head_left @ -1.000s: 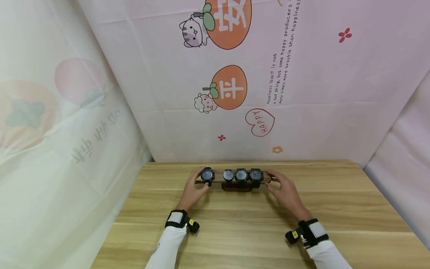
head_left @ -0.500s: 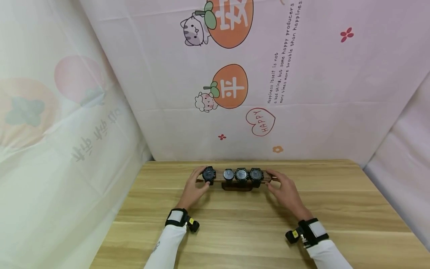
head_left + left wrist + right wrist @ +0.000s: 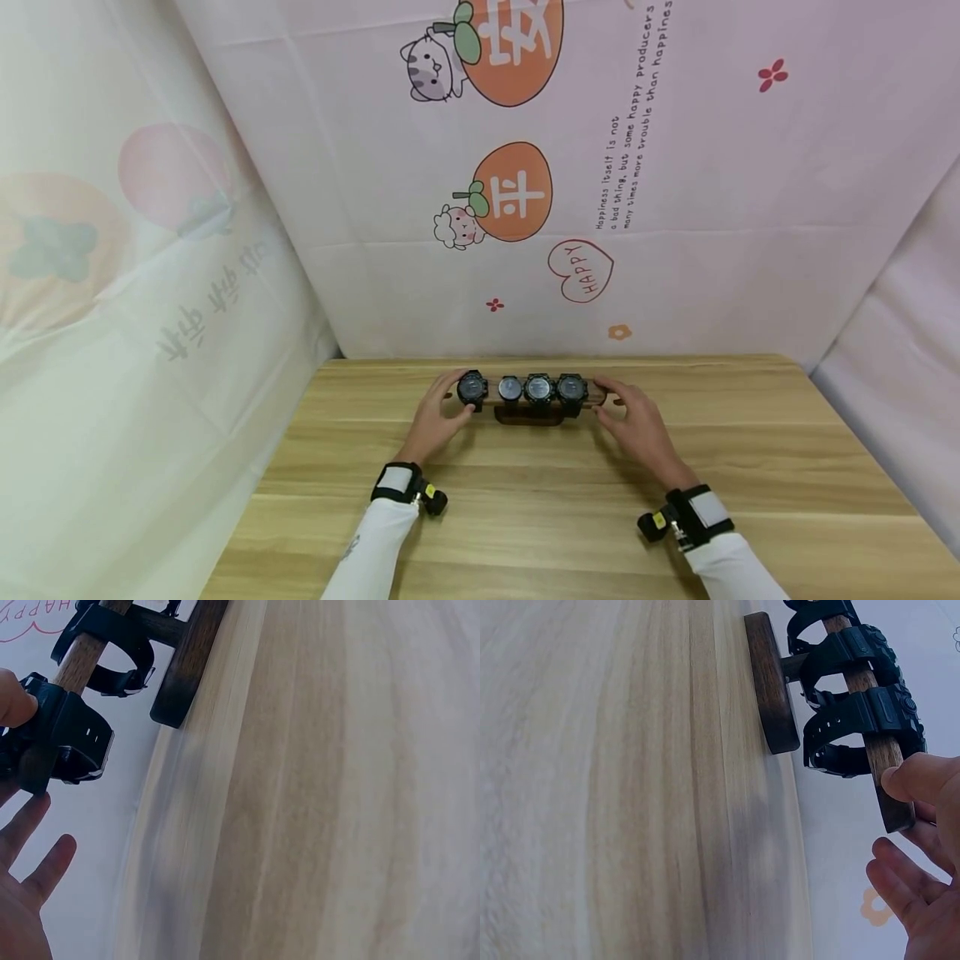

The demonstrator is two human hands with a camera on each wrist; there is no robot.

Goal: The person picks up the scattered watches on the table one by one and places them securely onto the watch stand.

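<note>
A dark wooden watch stand (image 3: pixel 492 392) carries several black wristwatches in a row along its bar. My left hand (image 3: pixel 433 425) pinches the leftmost watch (image 3: pixel 472 387) between thumb and fingers, near the bar's left end. In the left wrist view, the thumb presses on that watch's strap (image 3: pixel 84 735), which loops round the bar. My right hand (image 3: pixel 637 423) grips the bar's right end, beside the rightmost watch (image 3: pixel 572 389). The right wrist view shows the thumb on top of the bar (image 3: pixel 885 754), fingers beneath. A narrow gap separates the leftmost watch from the small-faced watch (image 3: pixel 510 389).
The stand's base (image 3: pixel 528 417) rests on a wood-grain table (image 3: pixel 525 508) near its back edge. A white printed cloth (image 3: pixel 390 292) hangs directly behind, and more cloth hangs at both sides.
The leftmost watch has slid a short way right along the bar, with my left hand moving along. My right hand has stayed at the bar's right end.
</note>
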